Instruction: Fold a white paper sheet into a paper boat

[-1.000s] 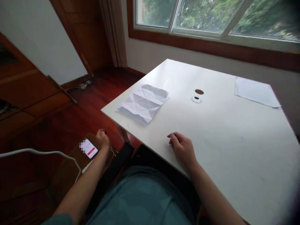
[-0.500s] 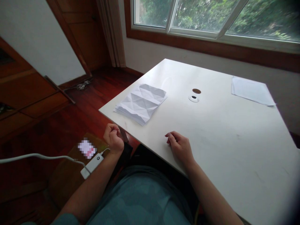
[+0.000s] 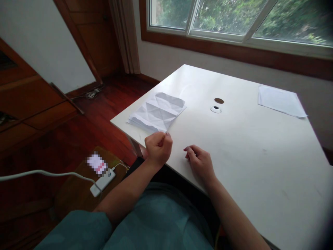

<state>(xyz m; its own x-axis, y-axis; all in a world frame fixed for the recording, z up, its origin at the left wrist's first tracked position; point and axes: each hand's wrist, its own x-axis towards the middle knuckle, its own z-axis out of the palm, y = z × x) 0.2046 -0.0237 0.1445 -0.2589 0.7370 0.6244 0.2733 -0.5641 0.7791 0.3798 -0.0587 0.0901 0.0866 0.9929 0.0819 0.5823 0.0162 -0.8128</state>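
Creased white paper sheet (image 3: 156, 113), long axis roughly crosswise, on the desk (image 3: 247, 156) directly ahead of the curled left hand (image 3: 158, 149), fingertips at its near corner, grip unclear; right hand (image 3: 199, 161) loosely curled, empty, farther off.

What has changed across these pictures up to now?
The left hand has moved up and rightward from beside the phone, its fingertips now at the near corner of the creased paper; whether they grip it cannot be told. The right hand, the paper and the far sheet stayed as they were.
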